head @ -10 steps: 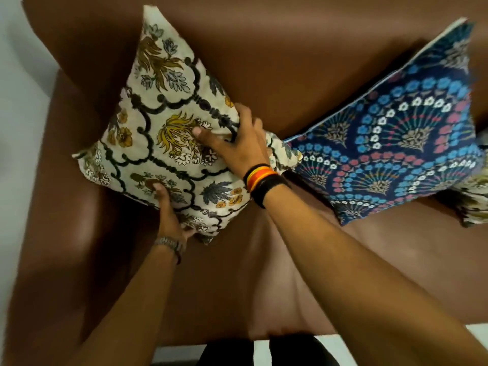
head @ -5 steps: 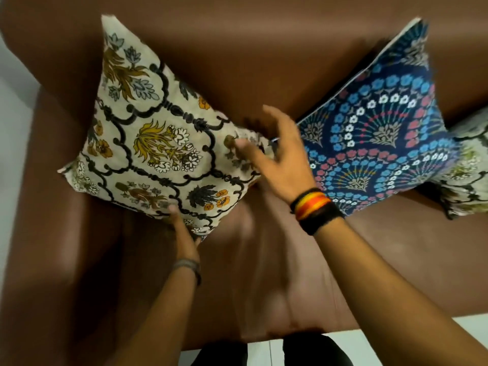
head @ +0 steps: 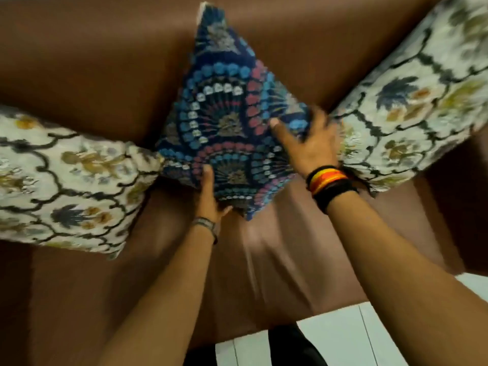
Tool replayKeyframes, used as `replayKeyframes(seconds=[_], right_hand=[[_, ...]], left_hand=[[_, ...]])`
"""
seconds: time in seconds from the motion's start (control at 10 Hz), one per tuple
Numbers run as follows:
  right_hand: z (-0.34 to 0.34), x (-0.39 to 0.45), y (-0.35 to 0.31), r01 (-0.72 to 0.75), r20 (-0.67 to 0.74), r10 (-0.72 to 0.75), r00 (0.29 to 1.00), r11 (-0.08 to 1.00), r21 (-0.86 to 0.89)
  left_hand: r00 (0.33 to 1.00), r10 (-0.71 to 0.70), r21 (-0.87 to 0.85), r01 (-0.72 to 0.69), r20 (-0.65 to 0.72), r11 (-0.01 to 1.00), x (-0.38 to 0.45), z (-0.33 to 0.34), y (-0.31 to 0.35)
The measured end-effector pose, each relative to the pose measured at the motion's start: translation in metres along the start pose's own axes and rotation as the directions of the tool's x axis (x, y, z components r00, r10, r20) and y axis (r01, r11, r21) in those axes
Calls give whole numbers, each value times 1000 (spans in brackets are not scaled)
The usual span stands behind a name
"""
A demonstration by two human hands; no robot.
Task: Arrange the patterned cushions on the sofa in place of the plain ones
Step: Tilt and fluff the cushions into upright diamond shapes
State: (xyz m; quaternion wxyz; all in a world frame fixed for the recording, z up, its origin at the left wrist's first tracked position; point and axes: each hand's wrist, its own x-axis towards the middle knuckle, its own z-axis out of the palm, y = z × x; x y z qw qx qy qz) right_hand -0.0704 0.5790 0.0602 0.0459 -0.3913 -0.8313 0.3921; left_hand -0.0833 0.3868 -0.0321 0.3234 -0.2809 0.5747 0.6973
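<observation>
A blue cushion [head: 227, 112] with a fan pattern stands on one corner against the back of the brown sofa [head: 92, 67], in the middle of the view. My left hand [head: 210, 196] grips its lower edge from below. My right hand [head: 309, 146] holds its right corner, thumb on the front face. A cream floral cushion [head: 66, 178] leans at the left, touching the blue one. A second cream floral cushion [head: 417, 101] leans at the right, behind my right hand. The frame is blurred by motion.
The brown seat [head: 264, 260] stretches below the cushions. White floor tiles [head: 343, 339] show at the bottom right, with a dark foot or trouser leg [head: 287, 347] at the sofa's front edge.
Both hands left the left cream cushion and moved right onto the blue cushion. The view swung right, so the blue cushion sits in the middle and the right cream cushion shows in full.
</observation>
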Motion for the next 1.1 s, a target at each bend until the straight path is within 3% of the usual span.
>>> replayKeyframes(seconds=[0.2, 0.3, 0.4, 0.5, 0.6, 0.7, 0.8, 0.9, 1.0, 1.1], right_hand=[[-9, 28, 21, -10, 252, -24, 967, 991, 131], [-45, 37, 32, 45, 277, -85, 957, 988, 147], [-96, 41, 48, 148, 132, -165, 978, 981, 129], [-155, 56, 66, 206, -183, -192, 964, 977, 60], [-204, 101, 92, 157, -413, -144, 899, 988, -2], [-226, 150, 122, 7, -397, -23, 917, 999, -42], [-222, 183, 149, -57, -238, 48, 970, 998, -31], [-221, 192, 167, -15, -165, 7, 986, 999, -44], [-227, 200, 168, 17, -138, -13, 990, 999, 30], [-249, 158, 171, 70, -64, -62, 996, 988, 137]], left_hand=[[984, 71, -79, -85, -166, 993, -6, 28, -13], [965, -16, -153, -25, -261, 988, -18, 47, -32], [968, -159, -138, 134, -193, 981, -33, 97, -58], [945, -326, -128, 321, -20, 938, -47, 167, -75], [942, -313, 5, 315, 122, 949, -37, 226, -76], [970, -208, 119, 194, 122, 974, -18, 269, -67], [989, -103, 46, 99, 107, 994, 2, 307, -57], [998, -49, 21, 48, 49, 999, 9, 330, -63], [997, -54, 138, 46, 57, 989, 4, 328, -66], [995, -79, 353, 94, -57, 931, -16, 304, -65]])
